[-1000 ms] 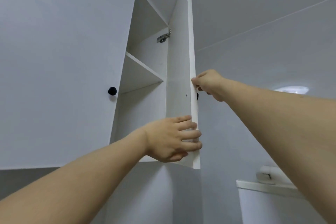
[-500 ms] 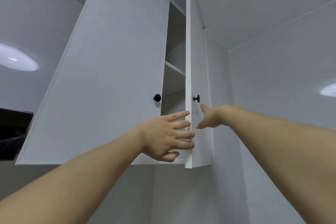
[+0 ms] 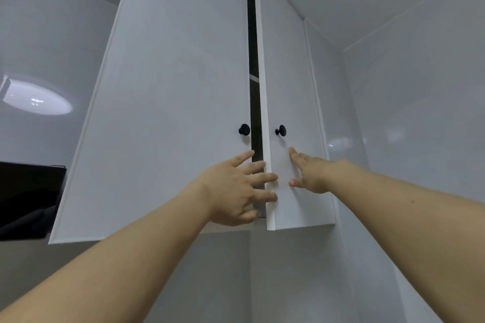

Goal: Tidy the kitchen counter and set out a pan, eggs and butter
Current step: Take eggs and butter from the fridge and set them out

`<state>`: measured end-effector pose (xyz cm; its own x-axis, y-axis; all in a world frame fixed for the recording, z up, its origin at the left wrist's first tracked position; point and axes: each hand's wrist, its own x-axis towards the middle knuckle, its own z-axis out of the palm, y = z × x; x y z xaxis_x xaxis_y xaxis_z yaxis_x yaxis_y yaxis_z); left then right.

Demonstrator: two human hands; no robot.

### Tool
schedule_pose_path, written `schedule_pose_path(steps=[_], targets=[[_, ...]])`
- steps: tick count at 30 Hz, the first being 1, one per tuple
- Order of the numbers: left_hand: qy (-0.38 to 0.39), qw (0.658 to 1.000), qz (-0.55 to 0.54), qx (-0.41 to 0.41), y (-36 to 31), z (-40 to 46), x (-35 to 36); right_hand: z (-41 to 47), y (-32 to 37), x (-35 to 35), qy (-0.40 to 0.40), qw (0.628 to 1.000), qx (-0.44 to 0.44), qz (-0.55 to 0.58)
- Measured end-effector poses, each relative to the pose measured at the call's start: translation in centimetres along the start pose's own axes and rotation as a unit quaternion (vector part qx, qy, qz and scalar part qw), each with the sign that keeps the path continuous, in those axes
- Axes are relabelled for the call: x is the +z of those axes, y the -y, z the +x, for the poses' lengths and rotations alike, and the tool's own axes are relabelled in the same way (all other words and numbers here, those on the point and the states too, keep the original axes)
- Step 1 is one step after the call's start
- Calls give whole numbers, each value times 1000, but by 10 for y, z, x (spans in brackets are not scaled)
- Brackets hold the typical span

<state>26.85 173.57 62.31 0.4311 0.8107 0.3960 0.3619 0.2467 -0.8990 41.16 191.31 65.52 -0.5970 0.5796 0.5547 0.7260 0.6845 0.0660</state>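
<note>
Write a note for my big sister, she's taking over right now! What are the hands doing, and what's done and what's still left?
Left hand: open, straight fingers across the free edge of the right white cupboard door.
Right hand: open, flat fingers pressing that door's front, below its round black knob.
The door is nearly shut; a narrow dark gap remains beside the closed left white cupboard door.
No pan, eggs or butter in view, and no counter.
Left: push the door fully shut, move the left fingers clear first, then set out the pan, eggs and butter.
</note>
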Motion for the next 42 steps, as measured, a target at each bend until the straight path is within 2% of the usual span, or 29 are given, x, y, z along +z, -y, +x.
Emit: schedule_pose_path(steps=[4,8,24,30,35,42], targets=[[64,998,11,-24,0,-3,-1,3,7,10,6,1000,-1,-7],[97,994,-11,-46,0,-8,9,5,13,15,3,1000,4,-10],[100,993,-10,-66,-1,-10,20,14,19,36,-3,1000,8,16],[108,992,-1,-70,-3,-11,20,6,15,35,-18,1000,-11,-8],[119,986,-38,-110,-17,-10,13,-14,2,27,-9,999,-22,-37],[107,972,-111,-179,-29,-16,-18,-65,-17,2,-40,995,-50,-78]])
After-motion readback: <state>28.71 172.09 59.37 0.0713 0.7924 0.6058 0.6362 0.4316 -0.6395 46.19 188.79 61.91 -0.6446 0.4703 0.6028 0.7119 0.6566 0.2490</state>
